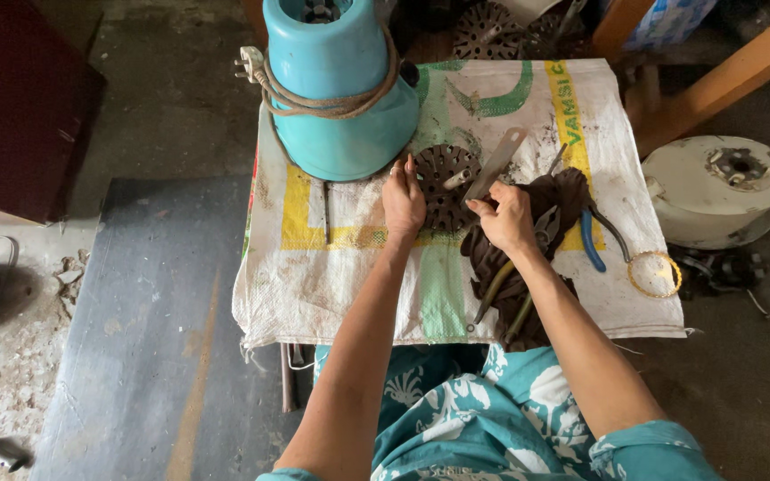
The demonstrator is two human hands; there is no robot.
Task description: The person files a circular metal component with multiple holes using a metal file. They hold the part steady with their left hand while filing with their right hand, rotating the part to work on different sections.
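A dark round perforated metal disc with a short shaft lies on a sack-covered table. My left hand grips the disc's left edge. My right hand rests at the disc's right side, fingers pinched near the shaft; what it holds, I cannot tell. A turquoise appliance body wrapped with a cord and plug stands just behind the disc. A flat grey blade-like tool lies beside the disc.
A dark rag, blue-handled pliers and screwdrivers lie at my right. A gold ring sits at the table's right edge. A white round appliance base stands on the floor, wooden beams behind it. More perforated discs lie beyond the table.
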